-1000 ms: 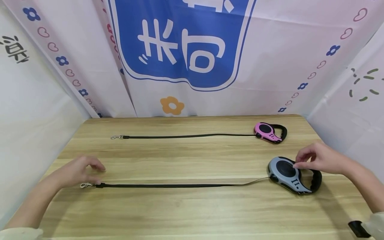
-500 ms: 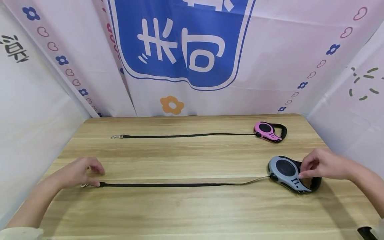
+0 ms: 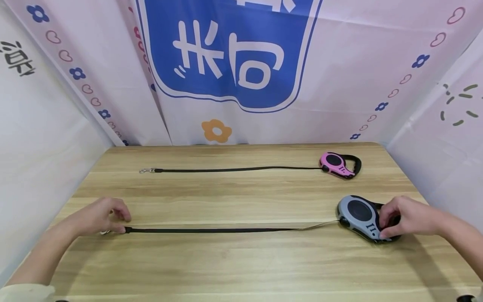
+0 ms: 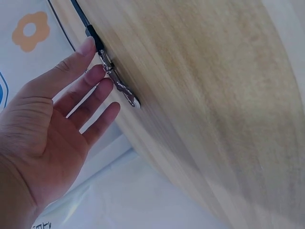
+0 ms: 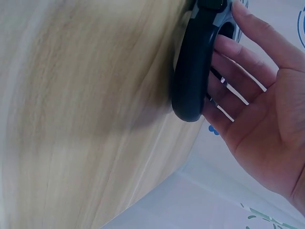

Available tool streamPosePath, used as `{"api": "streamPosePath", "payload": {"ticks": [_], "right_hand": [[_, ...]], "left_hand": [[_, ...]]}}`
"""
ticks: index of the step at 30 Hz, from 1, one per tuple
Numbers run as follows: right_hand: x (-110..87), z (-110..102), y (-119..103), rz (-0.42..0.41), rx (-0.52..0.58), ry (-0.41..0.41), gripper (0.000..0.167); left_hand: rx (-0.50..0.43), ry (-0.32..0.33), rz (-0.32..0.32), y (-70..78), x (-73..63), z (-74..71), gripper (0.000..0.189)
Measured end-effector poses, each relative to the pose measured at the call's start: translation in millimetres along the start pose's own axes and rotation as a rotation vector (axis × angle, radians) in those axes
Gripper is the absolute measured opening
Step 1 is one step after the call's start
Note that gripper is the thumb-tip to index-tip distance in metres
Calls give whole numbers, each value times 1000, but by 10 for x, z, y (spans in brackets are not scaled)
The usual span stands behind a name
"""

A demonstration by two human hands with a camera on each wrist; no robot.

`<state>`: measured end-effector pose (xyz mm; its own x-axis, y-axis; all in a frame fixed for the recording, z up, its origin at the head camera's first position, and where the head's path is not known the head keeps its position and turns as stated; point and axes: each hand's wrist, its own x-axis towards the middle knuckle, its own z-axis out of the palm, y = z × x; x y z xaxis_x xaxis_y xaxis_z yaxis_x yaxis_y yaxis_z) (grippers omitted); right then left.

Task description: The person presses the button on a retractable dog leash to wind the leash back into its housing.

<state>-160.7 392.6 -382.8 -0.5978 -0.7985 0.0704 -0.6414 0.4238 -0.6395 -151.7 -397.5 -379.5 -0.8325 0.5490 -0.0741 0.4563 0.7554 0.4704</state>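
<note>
Two retractable dog leashes lie drawn out across the table. On the nearer grey leash [image 3: 359,211], my right hand [image 3: 415,216] has its thumb at the casing's lower end. Its loosely bent fingers reach down by the black handle [image 5: 193,71], overlapping it in the head view. At the far end of the black strap [image 3: 211,230], my left thumb touches the sleeve beside the metal clip [image 4: 121,86]. The other fingers of my left hand [image 3: 99,216] are spread and relaxed, close to the clip, which they mostly hide in the head view.
A pink retractable leash [image 3: 336,164] lies farther back, its strap [image 3: 234,169] stretched left to a metal clip [image 3: 146,170]. The wooden table [image 3: 226,268] meets printed cloth walls [image 3: 339,84] at the back and both sides.
My right hand has slid toward me and right along the grey leash, from its round black disc to the handle end. My left hand has settled lower over the clip.
</note>
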Motion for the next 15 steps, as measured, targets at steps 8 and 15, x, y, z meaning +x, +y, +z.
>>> {"api": "streamPosePath", "payload": {"ticks": [8,15], "right_hand": [[7,52,-1,10,-21,-11,26],[-4,105,10,30,-50,-26,30]], "left_hand": [[-49,9,35,-27,-38,4,27],[-87,2,72,-24,-29,11,27]]}}
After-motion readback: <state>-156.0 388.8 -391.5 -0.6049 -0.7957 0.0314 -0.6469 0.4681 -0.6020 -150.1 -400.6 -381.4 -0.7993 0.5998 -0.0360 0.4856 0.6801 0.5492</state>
